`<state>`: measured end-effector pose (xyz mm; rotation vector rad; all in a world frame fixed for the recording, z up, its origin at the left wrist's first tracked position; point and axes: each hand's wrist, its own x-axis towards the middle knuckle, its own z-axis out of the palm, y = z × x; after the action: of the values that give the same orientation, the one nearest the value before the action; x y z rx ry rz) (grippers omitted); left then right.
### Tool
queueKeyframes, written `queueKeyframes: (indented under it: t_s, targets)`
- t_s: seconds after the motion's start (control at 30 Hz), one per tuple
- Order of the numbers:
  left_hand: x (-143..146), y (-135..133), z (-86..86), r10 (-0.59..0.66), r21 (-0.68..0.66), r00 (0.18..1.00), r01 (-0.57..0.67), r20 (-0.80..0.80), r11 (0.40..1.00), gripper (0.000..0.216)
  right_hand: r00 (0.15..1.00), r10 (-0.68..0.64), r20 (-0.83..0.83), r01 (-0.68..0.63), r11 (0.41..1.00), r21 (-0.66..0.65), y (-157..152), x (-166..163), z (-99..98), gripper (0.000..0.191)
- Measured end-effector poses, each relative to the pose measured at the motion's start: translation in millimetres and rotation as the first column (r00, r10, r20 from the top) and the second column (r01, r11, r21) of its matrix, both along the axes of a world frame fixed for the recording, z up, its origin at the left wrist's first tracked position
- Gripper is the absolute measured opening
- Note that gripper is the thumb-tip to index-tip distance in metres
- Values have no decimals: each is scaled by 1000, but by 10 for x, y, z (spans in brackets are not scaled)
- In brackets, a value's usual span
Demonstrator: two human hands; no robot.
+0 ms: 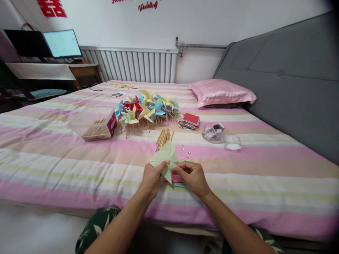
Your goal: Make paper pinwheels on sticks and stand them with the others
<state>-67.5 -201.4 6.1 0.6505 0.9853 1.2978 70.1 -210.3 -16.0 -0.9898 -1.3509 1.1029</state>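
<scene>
A pale green sheet of paper (pixel 165 154), cut and creased, is held up over the near part of the bed. My left hand (pixel 153 176) grips it from the left, thumb on top. At the paper's lower right edge, the fingers of my right hand (pixel 193 175) are pinched on it. Beneath the hands lies a small pile of coloured paper (pixel 180 184), partly covered by them. Just beyond the sheet lie several golden sticks (pixel 163 137). A few tiny shiny beads (pixel 186 149) rest on the cover to the right of them.
Many paper pinwheels (pixel 148 107) stand mid-bed. To their left is a clear plastic box (pixel 92 125) of sticks; to their right, a stack of square papers (pixel 189 120), a clear container (pixel 213 133) and a tape roll (pixel 233 143). A pink pillow (pixel 222 92) lies by the headboard.
</scene>
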Motion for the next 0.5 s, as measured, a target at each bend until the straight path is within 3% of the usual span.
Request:
queueKeyframes:
  t_s: [0.5]
  targets:
    - [19, -17, -42, 23, 64, 989, -14, -146, 998, 27, 990, -130, -54, 127, 990, -53, -4, -21, -17, 20]
